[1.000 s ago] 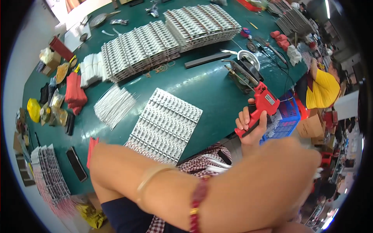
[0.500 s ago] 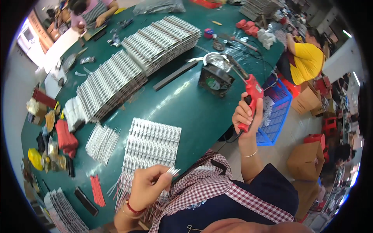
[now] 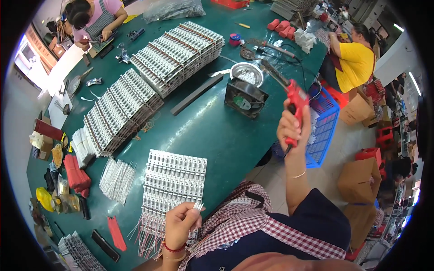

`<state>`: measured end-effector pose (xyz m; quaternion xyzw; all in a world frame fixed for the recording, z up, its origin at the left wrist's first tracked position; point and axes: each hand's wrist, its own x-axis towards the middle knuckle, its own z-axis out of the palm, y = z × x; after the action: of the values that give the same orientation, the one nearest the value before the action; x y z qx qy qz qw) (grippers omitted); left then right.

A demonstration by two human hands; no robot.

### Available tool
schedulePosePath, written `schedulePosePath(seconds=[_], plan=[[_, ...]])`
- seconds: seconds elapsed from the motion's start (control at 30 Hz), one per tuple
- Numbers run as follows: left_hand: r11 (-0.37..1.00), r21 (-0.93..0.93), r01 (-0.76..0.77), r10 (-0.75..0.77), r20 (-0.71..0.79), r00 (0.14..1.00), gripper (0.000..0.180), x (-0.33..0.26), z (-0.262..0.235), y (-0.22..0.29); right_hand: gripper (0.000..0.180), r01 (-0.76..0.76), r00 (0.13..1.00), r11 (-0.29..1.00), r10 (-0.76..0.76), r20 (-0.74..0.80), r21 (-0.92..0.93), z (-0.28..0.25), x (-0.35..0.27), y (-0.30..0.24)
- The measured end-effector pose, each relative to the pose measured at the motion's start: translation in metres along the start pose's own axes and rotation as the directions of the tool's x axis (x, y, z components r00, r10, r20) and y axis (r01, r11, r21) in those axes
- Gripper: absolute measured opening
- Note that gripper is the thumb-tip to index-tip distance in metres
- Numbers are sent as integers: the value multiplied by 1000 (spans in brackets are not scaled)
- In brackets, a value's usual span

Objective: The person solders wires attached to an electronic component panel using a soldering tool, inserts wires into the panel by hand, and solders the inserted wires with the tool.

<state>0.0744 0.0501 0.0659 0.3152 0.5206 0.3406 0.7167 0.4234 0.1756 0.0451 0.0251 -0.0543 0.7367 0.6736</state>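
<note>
My right hand [image 3: 293, 124] is raised at the table's right edge, wrapped round a red soldering gun [image 3: 298, 97]. The gun's metal barrel points up and left, its tip just beyond the rim of a round metal bowl [image 3: 247, 74]. Low in the middle, my left hand [image 3: 182, 224] pinches a small bunch of white wire ends [image 3: 199, 206] between thumb and fingers. That hand is over the near right part of a white panel [image 3: 174, 180] with rows of small metallic parts. Thin red and white wires [image 3: 151, 235] trail from the panel's near edge.
Behind the panel are two stacks of similar panels [image 3: 122, 110]. A black fan [image 3: 245, 97] stands before the bowl. White wires [image 3: 116, 180] and red wires [image 3: 116, 232] lie left. A blue crate [image 3: 323, 135] is beyond my right hand. Two people sit at the far side.
My right hand has moved right with the soldering gun, and its tip has drawn off the bowl. My left hand keeps its pinch by the panel. The whole view has shifted slightly.
</note>
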Motion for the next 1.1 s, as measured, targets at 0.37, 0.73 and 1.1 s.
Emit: schedulePosePath(seconds=[0.37,0.73,1.1], plan=[[971,14,-238,236,-209,949,8,-13,-15,-16,30,-41,852,74,-519,-73,-996,-22,47,-60],[964,110,-242,262,-249,932,9,-15,-13,-15,34,165,895,399,-444,-32,-902,-14,41,-58],[933,26,-358,346,-337,876,11,-6,-32,-37,44,3,995,1000,-6,99,31,-13,7,-57]])
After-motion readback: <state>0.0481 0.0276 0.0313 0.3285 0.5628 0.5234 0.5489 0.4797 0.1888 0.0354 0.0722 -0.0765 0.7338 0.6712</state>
